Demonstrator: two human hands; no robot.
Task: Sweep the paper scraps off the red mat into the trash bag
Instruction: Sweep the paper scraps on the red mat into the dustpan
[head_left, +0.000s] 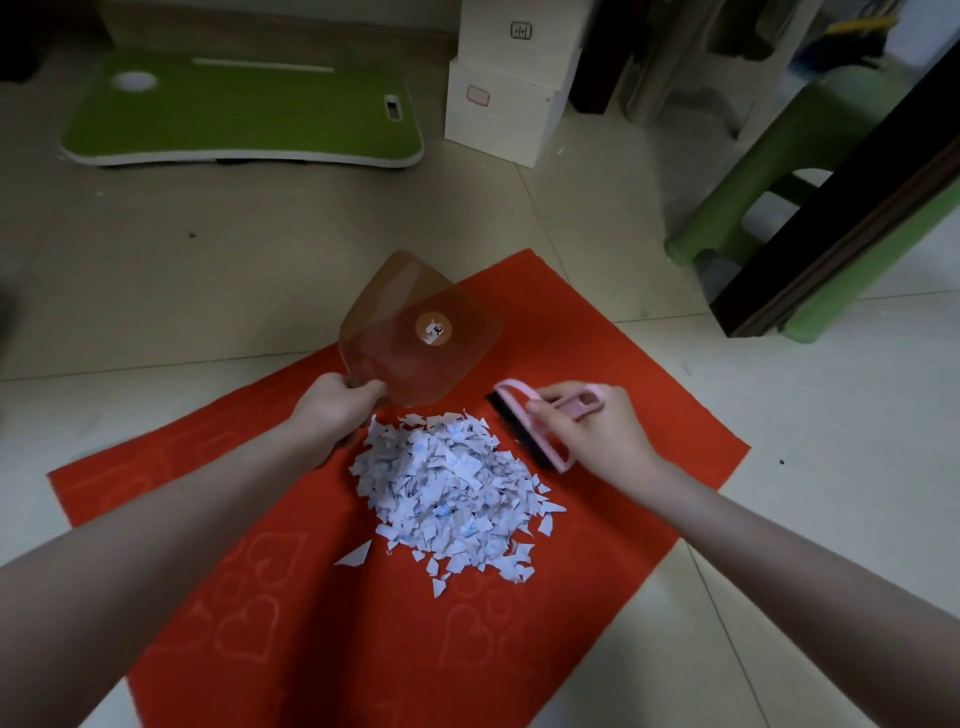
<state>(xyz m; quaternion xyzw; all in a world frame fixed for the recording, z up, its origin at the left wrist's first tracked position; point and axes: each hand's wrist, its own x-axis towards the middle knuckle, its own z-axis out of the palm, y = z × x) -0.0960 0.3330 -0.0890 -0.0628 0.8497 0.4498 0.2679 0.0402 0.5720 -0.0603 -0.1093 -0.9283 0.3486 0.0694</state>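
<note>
Our bare forearms reach in over the near edge of the red mat, a felt-like sheet faintly stamped with heart outlines, lying skewed on the pale tiled floor. At the mat's middle sits a loose mound of paper scraps, small jagged white bits with blue marks, with a few strays at its near side. Our left hand pinches the near rim of a translucent amber plastic dustpan with rounded corners and a round sticker, just beyond the mound toward the mat's far corner. Our right hand grips a pink plastic brush, its dark bristles just beside the mound's right side.
</note>
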